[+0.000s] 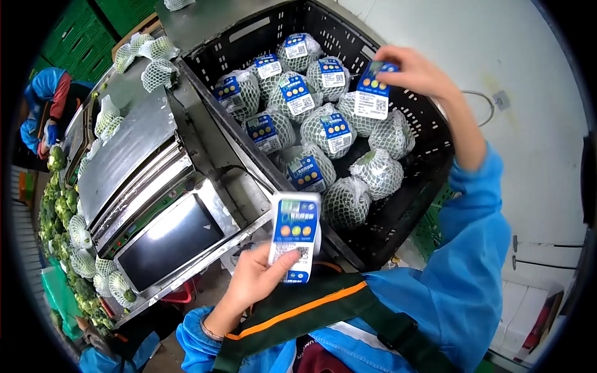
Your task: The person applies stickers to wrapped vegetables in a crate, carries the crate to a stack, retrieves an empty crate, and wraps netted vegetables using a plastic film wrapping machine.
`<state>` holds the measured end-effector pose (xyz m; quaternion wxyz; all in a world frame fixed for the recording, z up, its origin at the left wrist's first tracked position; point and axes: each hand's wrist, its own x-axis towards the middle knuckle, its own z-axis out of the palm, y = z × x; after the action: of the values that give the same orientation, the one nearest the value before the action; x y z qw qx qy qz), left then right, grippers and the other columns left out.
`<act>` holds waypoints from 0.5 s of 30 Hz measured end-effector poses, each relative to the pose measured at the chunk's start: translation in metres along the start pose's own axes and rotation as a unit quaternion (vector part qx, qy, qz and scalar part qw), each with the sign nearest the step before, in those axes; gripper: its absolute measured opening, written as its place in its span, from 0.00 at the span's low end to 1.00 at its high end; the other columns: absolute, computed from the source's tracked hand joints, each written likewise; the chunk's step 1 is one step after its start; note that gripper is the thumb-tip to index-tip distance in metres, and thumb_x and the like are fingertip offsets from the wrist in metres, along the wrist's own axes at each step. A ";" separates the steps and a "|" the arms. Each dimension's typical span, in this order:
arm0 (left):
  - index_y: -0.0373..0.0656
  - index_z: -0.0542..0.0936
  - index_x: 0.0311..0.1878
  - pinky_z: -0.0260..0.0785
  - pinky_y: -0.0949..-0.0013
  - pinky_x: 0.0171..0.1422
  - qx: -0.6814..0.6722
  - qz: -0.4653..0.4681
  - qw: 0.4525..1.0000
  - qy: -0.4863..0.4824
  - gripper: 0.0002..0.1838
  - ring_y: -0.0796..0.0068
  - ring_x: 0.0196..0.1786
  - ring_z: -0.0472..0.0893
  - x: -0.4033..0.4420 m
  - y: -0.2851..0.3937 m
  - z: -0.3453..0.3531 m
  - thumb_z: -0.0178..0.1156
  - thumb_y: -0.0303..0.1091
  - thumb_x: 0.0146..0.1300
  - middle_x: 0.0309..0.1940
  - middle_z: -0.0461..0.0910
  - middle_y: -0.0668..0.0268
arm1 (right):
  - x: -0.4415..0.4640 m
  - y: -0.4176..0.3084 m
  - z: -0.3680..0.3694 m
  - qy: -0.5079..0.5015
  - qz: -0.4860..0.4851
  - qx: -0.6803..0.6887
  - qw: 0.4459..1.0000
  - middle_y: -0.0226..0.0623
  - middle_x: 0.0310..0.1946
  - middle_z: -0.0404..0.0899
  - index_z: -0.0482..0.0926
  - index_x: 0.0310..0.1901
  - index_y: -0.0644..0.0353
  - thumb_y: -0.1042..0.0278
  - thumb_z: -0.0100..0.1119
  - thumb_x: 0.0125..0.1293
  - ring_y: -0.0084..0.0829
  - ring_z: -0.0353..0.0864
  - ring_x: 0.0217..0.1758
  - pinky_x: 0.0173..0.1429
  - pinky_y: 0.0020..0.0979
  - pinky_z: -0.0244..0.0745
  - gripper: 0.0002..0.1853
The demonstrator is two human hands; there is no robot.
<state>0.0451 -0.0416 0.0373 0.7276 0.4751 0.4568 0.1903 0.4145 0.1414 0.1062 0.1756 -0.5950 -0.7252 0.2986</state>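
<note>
My left hand (pixel 258 276) is closed around a roll of blue-and-white printed labels (pixel 297 227), its thumb pressed on the front. Pinched by its top edge in my right hand (pixel 413 69) is a single label (pixel 372 93). That label hangs over a wrapped bundle in the black crate (pixel 245 133); whether it touches the bundle I cannot tell. Inside the crate sit several round bundles in white foam netting and clear film. Many carry the same label, such as the middle bundle (pixel 328 130). Nearer bundles (pixel 377 173) show no label on their visible sides.
Left of the crate stands a metal wrapping machine (pixel 134 180) with a dark screen (pixel 171 242). Beyond it lie green vegetables (pixel 62 211) and netted pieces (pixel 81 233). A co-worker in blue (pixel 46 93) is at the far left; another sleeve shows lower left. Green crates (pixel 74 43) are stacked behind.
</note>
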 end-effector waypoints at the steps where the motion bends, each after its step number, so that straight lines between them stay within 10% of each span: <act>1: 0.37 0.65 0.62 0.70 0.74 0.44 -0.071 0.063 0.995 -0.009 0.28 0.80 0.39 0.78 0.005 0.017 0.003 0.61 0.29 0.59 0.39 0.80 0.63 | 0.018 0.040 0.010 -0.040 0.010 -0.088 0.995 0.35 0.33 0.74 0.72 0.40 0.62 0.69 0.65 0.46 0.25 0.73 0.38 0.42 0.28 0.71 0.18; 6: 0.36 0.48 0.68 0.65 0.65 0.58 -0.043 0.192 0.977 0.079 0.42 0.68 0.58 0.69 -0.016 0.030 -0.013 0.58 0.14 0.52 0.63 0.59 0.53 | 0.033 0.159 0.075 0.004 0.062 -0.244 0.968 0.53 0.51 0.64 0.68 0.52 0.58 0.65 0.68 0.43 0.49 0.67 0.54 0.57 0.36 0.67 0.31; 9: 0.31 0.71 0.54 0.65 0.69 0.57 -0.045 0.220 0.974 0.037 0.19 0.71 0.51 0.74 -0.030 0.016 -0.033 0.56 0.20 0.57 0.50 0.74 0.55 | 0.006 0.140 0.075 0.118 0.001 -0.257 0.959 0.46 0.53 0.64 0.63 0.60 0.54 0.64 0.68 0.44 0.45 0.66 0.57 0.60 0.36 0.66 0.38; 10: 0.31 0.76 0.47 0.66 0.72 0.55 -0.057 0.220 0.971 0.072 0.12 0.73 0.48 0.76 -0.033 0.013 -0.030 0.54 0.22 0.60 0.42 0.78 0.57 | 0.004 0.144 0.076 -0.009 0.040 -0.324 0.945 0.47 0.51 0.68 0.62 0.61 0.55 0.62 0.70 0.43 0.46 0.67 0.57 0.60 0.37 0.64 0.41; 13: 0.32 0.74 0.50 0.68 0.76 0.50 -0.105 0.205 0.965 0.127 0.13 0.77 0.44 0.77 -0.024 0.044 -0.004 0.53 0.22 0.62 0.42 0.78 0.58 | -0.001 0.108 0.089 -0.001 0.129 -0.356 0.926 0.49 0.51 0.70 0.62 0.60 0.62 0.55 0.67 0.47 0.47 0.68 0.57 0.59 0.39 0.65 0.40; 15: 0.34 0.76 0.44 0.72 0.76 0.34 0.218 0.320 0.908 0.161 0.11 0.74 0.29 0.81 -0.022 0.047 -0.008 0.59 0.23 0.57 0.32 0.81 0.57 | -0.013 0.038 0.090 0.062 -0.033 -0.102 0.992 0.44 0.49 0.72 0.63 0.59 0.65 0.62 0.65 0.52 0.38 0.72 0.53 0.55 0.32 0.69 0.34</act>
<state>0.0342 -0.0311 0.0875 0.4227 0.7052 0.4212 0.3829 0.3915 0.1134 0.0149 0.1680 -0.6031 -0.7588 0.1797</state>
